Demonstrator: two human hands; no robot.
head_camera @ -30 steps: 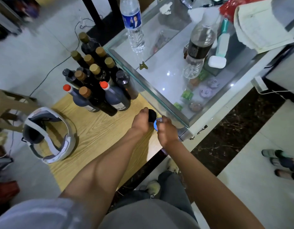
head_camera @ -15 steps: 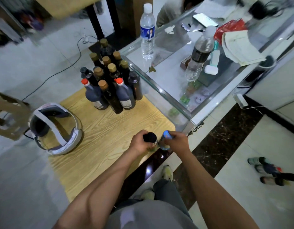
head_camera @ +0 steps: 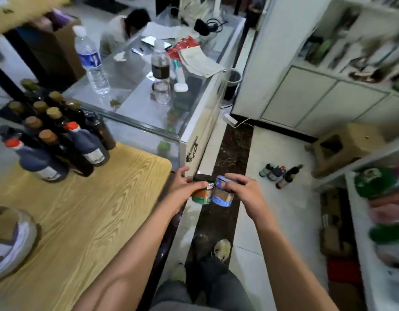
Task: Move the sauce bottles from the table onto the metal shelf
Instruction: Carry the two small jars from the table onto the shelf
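My left hand [head_camera: 181,187] grips a small black-lidded jar with a green and orange label [head_camera: 203,191]. My right hand [head_camera: 243,190] grips a blue-lidded jar with a blue label [head_camera: 223,195]. Both jars are held side by side in the air, past the right edge of the wooden table [head_camera: 99,207], above the floor. A cluster of several dark sauce bottles [head_camera: 59,135] with brown, red and black caps stands at the table's far left. A white metal shelf [head_camera: 364,221] with packaged goods shows at the right edge.
A glass counter [head_camera: 153,104] with water bottles and clutter stands behind the table. A white headset [head_camera: 12,239] lies on the table's left. Three small bottles [head_camera: 279,173] stand on the floor near a tan stool [head_camera: 346,147]. A person sits beyond the counter.
Both hands lifted the two jars off the table's corner and carried them rightward off its edge; the view has swung right toward the shelves.
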